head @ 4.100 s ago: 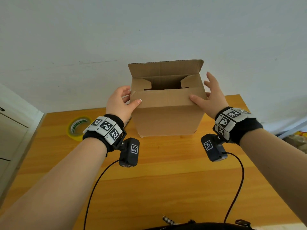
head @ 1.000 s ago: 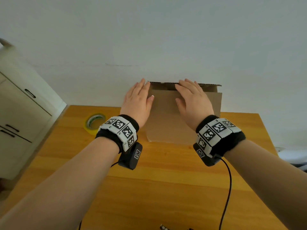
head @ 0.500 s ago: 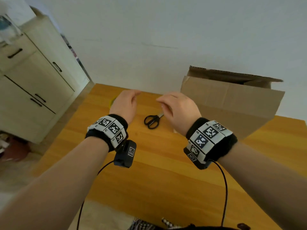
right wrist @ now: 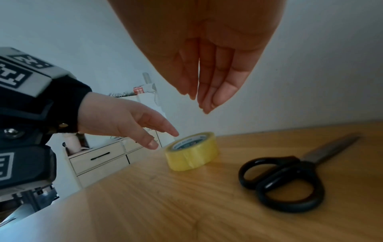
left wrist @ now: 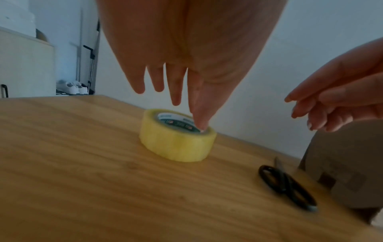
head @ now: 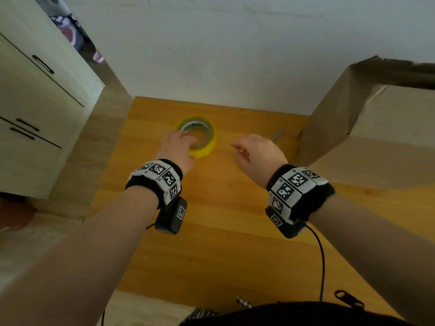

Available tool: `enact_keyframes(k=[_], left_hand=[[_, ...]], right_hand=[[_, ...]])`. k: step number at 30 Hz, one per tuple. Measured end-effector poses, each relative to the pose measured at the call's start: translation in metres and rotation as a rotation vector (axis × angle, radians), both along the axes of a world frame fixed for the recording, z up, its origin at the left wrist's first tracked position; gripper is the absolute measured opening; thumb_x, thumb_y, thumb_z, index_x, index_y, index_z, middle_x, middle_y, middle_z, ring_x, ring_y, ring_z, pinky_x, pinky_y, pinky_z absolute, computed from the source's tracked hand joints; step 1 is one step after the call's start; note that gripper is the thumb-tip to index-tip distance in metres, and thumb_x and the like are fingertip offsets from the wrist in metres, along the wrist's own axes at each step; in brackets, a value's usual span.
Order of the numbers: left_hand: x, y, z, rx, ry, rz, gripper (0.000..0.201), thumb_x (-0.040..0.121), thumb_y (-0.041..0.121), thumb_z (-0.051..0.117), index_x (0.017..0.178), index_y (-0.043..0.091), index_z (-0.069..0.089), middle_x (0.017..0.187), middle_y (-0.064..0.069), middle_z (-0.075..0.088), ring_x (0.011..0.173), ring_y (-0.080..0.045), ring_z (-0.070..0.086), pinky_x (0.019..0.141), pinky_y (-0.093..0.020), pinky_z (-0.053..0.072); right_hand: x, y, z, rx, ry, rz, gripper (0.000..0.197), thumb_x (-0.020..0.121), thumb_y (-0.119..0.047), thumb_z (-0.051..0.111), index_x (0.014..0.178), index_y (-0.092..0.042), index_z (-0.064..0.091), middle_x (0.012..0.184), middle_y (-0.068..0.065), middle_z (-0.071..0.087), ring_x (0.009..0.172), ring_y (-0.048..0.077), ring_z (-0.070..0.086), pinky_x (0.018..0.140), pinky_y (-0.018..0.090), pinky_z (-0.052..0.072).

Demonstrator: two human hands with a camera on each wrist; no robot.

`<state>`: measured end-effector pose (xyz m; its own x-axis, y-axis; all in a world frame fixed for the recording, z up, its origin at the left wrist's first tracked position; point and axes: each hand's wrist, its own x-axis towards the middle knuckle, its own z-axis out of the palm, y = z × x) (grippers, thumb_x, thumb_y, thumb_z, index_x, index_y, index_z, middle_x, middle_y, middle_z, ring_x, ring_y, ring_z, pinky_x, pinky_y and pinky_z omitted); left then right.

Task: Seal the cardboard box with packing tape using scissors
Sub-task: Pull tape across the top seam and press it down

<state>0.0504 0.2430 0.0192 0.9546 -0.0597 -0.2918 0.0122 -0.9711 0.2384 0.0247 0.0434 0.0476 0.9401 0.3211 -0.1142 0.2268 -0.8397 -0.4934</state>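
Observation:
A yellow roll of packing tape (head: 208, 147) (left wrist: 176, 144) (right wrist: 192, 152) lies flat on the wooden table (head: 211, 231). My left hand (head: 181, 141) reaches over it with straight fingers, and one fingertip (left wrist: 199, 126) touches the roll's inner rim. My right hand (head: 256, 149) (right wrist: 207, 85) hovers to the right of the roll, fingers relaxed and holding nothing. Black-handled scissors (left wrist: 288, 185) (right wrist: 286, 180) lie shut under the right hand; the head view shows only their blade tip (head: 277, 135). The cardboard box (head: 376, 137) stands at the right.
A pale cabinet with drawers (head: 35, 102) stands left of the table, past its left edge. A white wall (head: 235, 55) runs right behind the table. A wrist-camera cable (head: 322, 267) hangs over the near part of the tabletop.
Both hands left the box top and moved left. The left hand now hangs over the tape roll and the right over the scissors. The head view swung left and down.

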Motion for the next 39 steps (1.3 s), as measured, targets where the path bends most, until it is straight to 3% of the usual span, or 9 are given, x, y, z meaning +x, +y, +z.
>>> enact_keyframes(k=[3,12,16,20,24,26,29,32,39], left_hand=[[0.010,0.011,-0.014,0.100,0.032,-0.079,0.050,0.087,0.024,0.059,0.135,0.024,0.045,0.151,0.000,0.028,0.142,-0.028,0.012,0.114,-0.046,0.020],[0.029,0.010,-0.021,0.208,0.054,-0.242,0.041,0.090,0.039,0.054,0.130,0.032,0.050,0.142,-0.001,0.044,0.139,-0.019,0.025,0.117,-0.045,0.004],[0.027,0.009,-0.005,-0.016,0.029,-0.215,0.043,0.087,0.042,0.058,0.127,0.026,0.055,0.134,0.002,0.054,0.129,-0.018,0.042,0.115,-0.040,0.015],[0.019,0.005,0.021,-0.430,0.136,-0.079,0.038,0.086,0.031,0.064,0.122,0.019,0.062,0.122,0.001,0.062,0.111,-0.014,0.055,0.085,-0.021,0.037],[0.010,-0.002,0.046,-0.576,0.287,-0.096,0.039,0.087,0.026,0.062,0.125,0.019,0.058,0.121,0.004,0.061,0.113,-0.008,0.053,0.093,-0.020,0.035],[0.004,-0.008,0.058,-0.579,0.357,-0.143,0.040,0.086,0.028,0.062,0.125,0.021,0.057,0.123,0.006,0.060,0.113,-0.007,0.052,0.101,-0.024,0.035],[-0.006,-0.020,0.075,-0.599,0.417,-0.173,0.039,0.084,0.033,0.063,0.122,0.027,0.058,0.117,0.011,0.061,0.113,-0.008,0.054,0.106,-0.033,0.037],[-0.019,-0.035,0.091,-0.603,0.375,-0.177,0.038,0.084,0.032,0.063,0.121,0.028,0.057,0.111,0.015,0.061,0.111,-0.006,0.054,0.103,-0.028,0.038],[-0.057,-0.077,0.116,-0.514,-0.115,-0.122,0.011,0.083,0.021,0.066,0.085,0.025,0.056,0.086,0.011,0.058,0.080,-0.004,0.054,0.070,-0.011,0.040]], right_hand=[[0.003,0.013,-0.010,-0.015,0.054,-0.021,0.031,0.095,-0.019,0.042,0.122,-0.016,0.057,0.116,0.003,0.060,0.102,0.020,0.057,0.085,0.034,0.049],[0.013,0.023,-0.021,-0.046,0.111,-0.070,0.030,0.095,-0.021,0.043,0.121,-0.017,0.057,0.115,0.000,0.062,0.103,0.019,0.057,0.087,0.035,0.049],[0.018,0.023,-0.018,0.007,0.082,-0.117,0.031,0.093,-0.022,0.049,0.122,-0.016,0.057,0.115,0.003,0.061,0.102,0.020,0.058,0.087,0.038,0.050],[0.019,0.016,-0.010,0.125,-0.037,-0.126,0.055,0.087,-0.015,0.059,0.138,-0.020,0.039,0.140,0.005,0.043,0.124,0.021,0.046,0.100,0.036,0.044],[0.021,0.004,0.003,0.030,-0.019,0.036,0.085,0.076,-0.007,0.068,0.146,-0.025,0.022,0.154,-0.003,0.020,0.142,0.020,0.018,0.115,0.039,0.022],[0.017,-0.004,0.012,-0.038,0.001,0.074,0.081,0.075,-0.011,0.070,0.143,-0.025,0.029,0.154,-0.005,0.022,0.144,0.017,0.011,0.116,0.042,0.020],[0.004,-0.016,0.024,0.062,-0.015,0.042,0.051,0.075,-0.019,0.073,0.122,-0.018,0.054,0.139,0.002,0.047,0.138,0.020,0.029,0.108,0.038,0.030],[-0.015,-0.030,0.036,0.151,-0.030,-0.025,0.043,0.072,-0.023,0.076,0.111,-0.017,0.058,0.115,0.003,0.059,0.106,0.020,0.054,0.081,0.027,0.041],[-0.063,-0.059,0.055,0.184,-0.022,-0.079,0.034,0.074,-0.038,0.074,0.095,-0.019,0.054,0.087,-0.006,0.049,0.079,0.014,0.047,0.065,0.026,0.035]])
